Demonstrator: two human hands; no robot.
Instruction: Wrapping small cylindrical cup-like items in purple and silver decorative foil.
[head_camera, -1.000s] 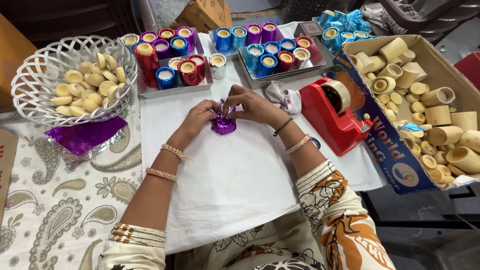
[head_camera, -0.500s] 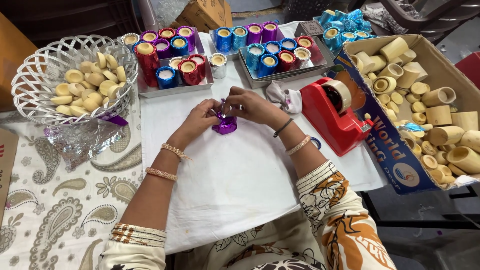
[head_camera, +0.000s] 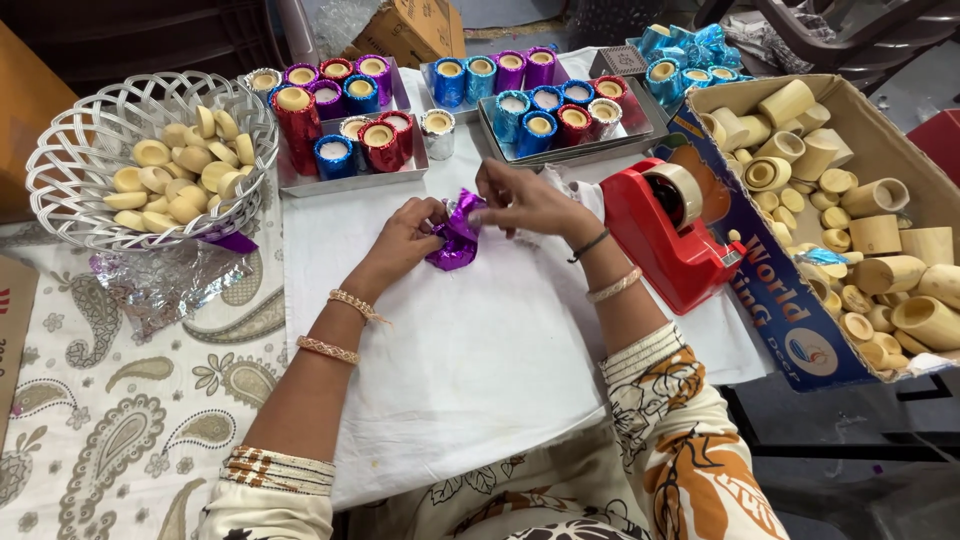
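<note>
Both hands (head_camera: 470, 215) now tilt the purple foil piece (head_camera: 455, 240) leftward, foil looser.

Boxes and printed panels around the work table

An open cardboard box (head_camera: 770, 290) stands at the right, its near flap blue with white lettering and a round emblem, its inside plain tan and filled with bare wooden cups. A closed brown cardboard carton (head_camera: 410, 25) sits at the top, behind the trays. At the far left edge, a tan cardboard panel (head_camera: 12, 330) with a red mark lies flat on the paisley cloth.
</note>
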